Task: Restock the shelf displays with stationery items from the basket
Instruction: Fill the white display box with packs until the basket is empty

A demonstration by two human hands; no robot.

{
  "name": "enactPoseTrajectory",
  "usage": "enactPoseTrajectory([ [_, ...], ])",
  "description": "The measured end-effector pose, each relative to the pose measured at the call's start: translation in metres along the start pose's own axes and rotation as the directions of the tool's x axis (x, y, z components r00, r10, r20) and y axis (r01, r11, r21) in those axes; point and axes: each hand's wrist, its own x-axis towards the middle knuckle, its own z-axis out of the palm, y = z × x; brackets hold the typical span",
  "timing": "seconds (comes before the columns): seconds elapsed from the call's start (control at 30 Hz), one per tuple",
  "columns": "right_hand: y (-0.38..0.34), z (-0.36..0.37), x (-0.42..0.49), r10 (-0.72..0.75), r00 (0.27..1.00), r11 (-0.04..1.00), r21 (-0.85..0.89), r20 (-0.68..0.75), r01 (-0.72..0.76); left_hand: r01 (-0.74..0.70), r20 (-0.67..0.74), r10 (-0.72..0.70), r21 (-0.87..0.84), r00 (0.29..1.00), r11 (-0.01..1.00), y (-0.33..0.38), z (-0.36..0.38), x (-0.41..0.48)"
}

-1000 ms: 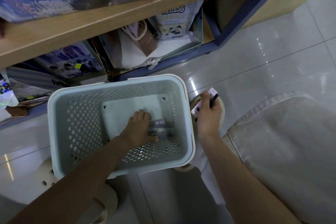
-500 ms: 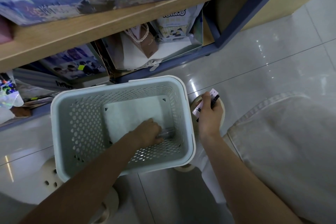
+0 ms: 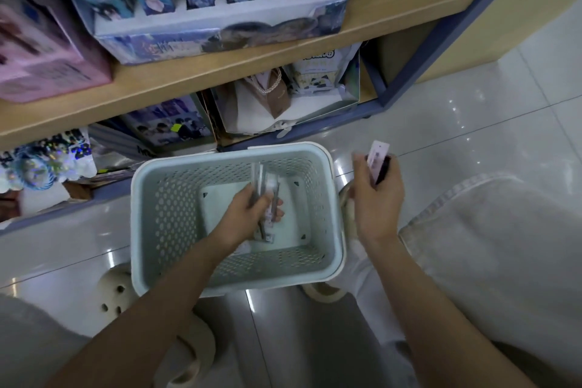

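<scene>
stationery packs (image 3: 264, 189), slim and clear-wrapped, sit bunched in the left hand (image 3: 248, 214), whose fingers curl round them just above the bottom of the basket (image 3: 170, 217); motion blur makes the count uncertain, perhaps two or three. the right hand (image 3: 378, 201) hovers just beside the basket's right rim, gripping a dark pen-like item (image 3: 382, 167) with a pale pink card tag. the lift should go best if the left hand squeezes the slippery sleeves flat together and brings them straight up, clear of the perforated wall, before turning toward the shelf. the basket is pale green moulded plastic, round-cornered, its sides pierced with rows of small holes and its bottom panel smooth. beyond it, a light wooden shelf board (image 3: 239, 72) carries a glossy blue-and-white cardboard display box (image 3: 220, 38) with upright slots of printed packs. shiny white floor tiles (image 3: 472, 123) throw back points of light.
</scene>
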Motion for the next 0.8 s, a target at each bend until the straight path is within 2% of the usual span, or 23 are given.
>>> enactPoseTrajectory([
  [0.07,-0.018,0.004,-0.008,-0.055,0.978,0.998,-0.026,0.202,0.062,-0.017,-0.054,0.013,-0.091,0.998,0.996,0.012,-0.005,-0.015],
  [0.17,-0.033,0.023,-0.029,-0.080,0.856,0.991,-0.054,0.510,0.125,-0.034,-0.109,0.020,-0.133,0.994,0.991,0.017,-0.019,-0.039],
  [0.23,-0.026,0.041,-0.039,-0.076,0.786,0.969,-0.142,0.614,0.205,-0.037,-0.141,0.019,-0.130,0.990,0.991,0.016,-0.032,-0.055],
  [0.3,-0.009,0.063,-0.040,0.000,0.736,0.946,-0.238,0.677,0.219,-0.028,-0.176,0.008,-0.111,0.984,0.993,0.015,-0.048,-0.069],
  [0.37,0.015,0.085,-0.034,0.135,0.659,0.901,-0.369,0.740,0.230,-0.015,-0.236,-0.025,-0.166,0.971,0.986,0.013,-0.064,-0.080],
  [0.47,0.050,0.110,-0.027,0.281,0.533,0.745,-0.532,0.798,0.402,-0.027,-0.313,-0.034,-0.189,0.949,0.982,0.010,-0.084,-0.094],
  [0.57,0.074,0.125,-0.029,0.388,0.444,0.619,-0.585,0.808,0.524,-0.059,-0.357,-0.012,-0.186,0.934,0.981,0.012,-0.096,-0.105],
  [0.67,0.088,0.132,-0.032,0.412,0.396,0.531,-0.570,0.820,0.627,-0.085,-0.395,-0.006,-0.214,0.919,0.973,0.017,-0.102,-0.112],
  [0.8,0.092,0.134,-0.032,0.357,0.391,0.462,-0.524,0.848,0.715,-0.075,-0.426,-0.031,-0.232,0.904,0.970,0.020,-0.106,-0.112],
])
